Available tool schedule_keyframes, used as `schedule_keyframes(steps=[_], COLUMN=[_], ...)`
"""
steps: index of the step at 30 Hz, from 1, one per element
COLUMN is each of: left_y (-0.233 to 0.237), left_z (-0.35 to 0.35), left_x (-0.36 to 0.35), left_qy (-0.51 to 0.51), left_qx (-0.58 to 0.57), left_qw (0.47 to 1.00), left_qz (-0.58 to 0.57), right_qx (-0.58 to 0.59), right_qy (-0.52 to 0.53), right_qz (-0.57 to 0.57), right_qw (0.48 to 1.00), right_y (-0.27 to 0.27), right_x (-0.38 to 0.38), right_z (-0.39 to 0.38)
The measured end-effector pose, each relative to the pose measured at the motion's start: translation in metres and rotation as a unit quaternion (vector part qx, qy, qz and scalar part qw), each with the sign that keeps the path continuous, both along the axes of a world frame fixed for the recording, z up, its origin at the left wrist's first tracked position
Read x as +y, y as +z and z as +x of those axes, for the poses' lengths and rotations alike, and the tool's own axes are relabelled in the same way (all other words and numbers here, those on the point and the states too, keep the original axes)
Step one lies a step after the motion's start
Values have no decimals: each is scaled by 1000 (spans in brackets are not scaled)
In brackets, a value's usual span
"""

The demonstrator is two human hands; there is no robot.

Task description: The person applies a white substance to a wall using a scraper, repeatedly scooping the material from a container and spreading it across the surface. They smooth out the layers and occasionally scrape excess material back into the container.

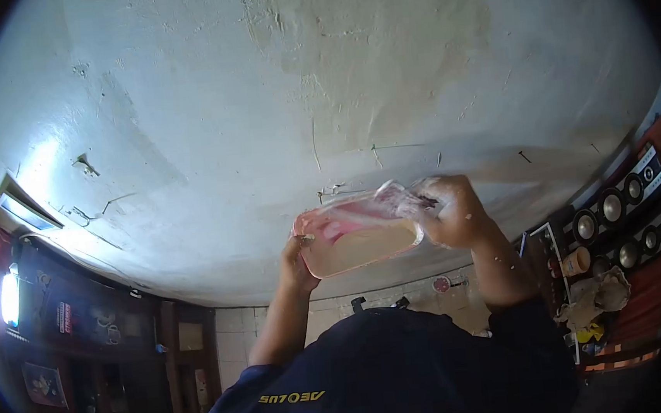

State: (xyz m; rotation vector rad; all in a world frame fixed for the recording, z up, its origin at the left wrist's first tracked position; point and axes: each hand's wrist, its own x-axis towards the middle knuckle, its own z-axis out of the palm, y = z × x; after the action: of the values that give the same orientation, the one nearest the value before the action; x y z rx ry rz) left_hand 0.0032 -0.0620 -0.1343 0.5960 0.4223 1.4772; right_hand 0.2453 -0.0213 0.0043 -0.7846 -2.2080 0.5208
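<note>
A pink plastic tub, smeared with a pale paste inside, is held up in front of my chest, its opening facing me. My left hand is closed around the tub's left end, the thumb over the rim. My right hand is closed at the right end of the tub, blurred by motion. A whitish, blurred thing shows between its fingers and the rim; its kind cannot be made out. Pale specks dot the right hand and wrist.
A patchy pale painted surface with hooks and nails fills the upper view. A lit tube lamp and dark shelving are at left. Round speakers, a beige cup and a crumpled bag stand at right.
</note>
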Motion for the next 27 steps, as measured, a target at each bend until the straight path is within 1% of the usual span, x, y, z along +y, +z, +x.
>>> schedule_keyframes(steps=[2,4,5,7,8,10,12,14,15,16,18,19,20,22,23,24,26,27], left_y=[2,7,8,12,14,17,16,27,36,43,51,48,50,57,54,56,61,67], left_z=[-1,0,1,3,3,4,1,2,3,3,3,1,1,5,4,3,4,4], left_x=[5,9,11,16,19,27,28,25,22,23,27,28,25,19,22,24,26,25], left_qy=[-9,-23,-24,-26,-26,-45,-36,-18,-6,-6,-26,-35,-36,-19,-26,-27,-40,-31], left_qx=[-2,-34,-33,-70,-69,-49,-59,-63,-63,-65,-15,-16,-15,-28,-39,-39,-36,11], left_qw=[1000,999,999,997,997,997,997,997,998,998,999,999,999,999,998,998,997,998], left_qz=[7,19,23,10,15,29,28,33,25,27,46,30,32,6,36,39,59,59], right_qx=[-101,-205,-204,-250,-250,-304,-299,-234,-197,-198,-271,-237,-237,-120,-55,-55,30,-40], right_qy=[47,19,18,30,29,109,106,39,28,27,70,87,86,34,27,26,25,-26], right_qz=[118,175,178,187,192,175,176,183,200,202,170,150,152,105,102,105,63,133], right_qw=[987,963,962,950,949,930,932,954,959,959,945,956,956,987,993,993,997,990], right_y=[2,8,9,9,9,13,27,35,33,31,30,30,38,59,58,56,52,48], right_x=[2,-3,-2,1,3,5,3,2,2,0,-2,1,0,-8,-6,-5,-4,-3], right_z=[-12,-23,-24,-27,-26,-21,-18,-15,-18,-20,-22,-22,-21,-10,-4,-1,4,14])
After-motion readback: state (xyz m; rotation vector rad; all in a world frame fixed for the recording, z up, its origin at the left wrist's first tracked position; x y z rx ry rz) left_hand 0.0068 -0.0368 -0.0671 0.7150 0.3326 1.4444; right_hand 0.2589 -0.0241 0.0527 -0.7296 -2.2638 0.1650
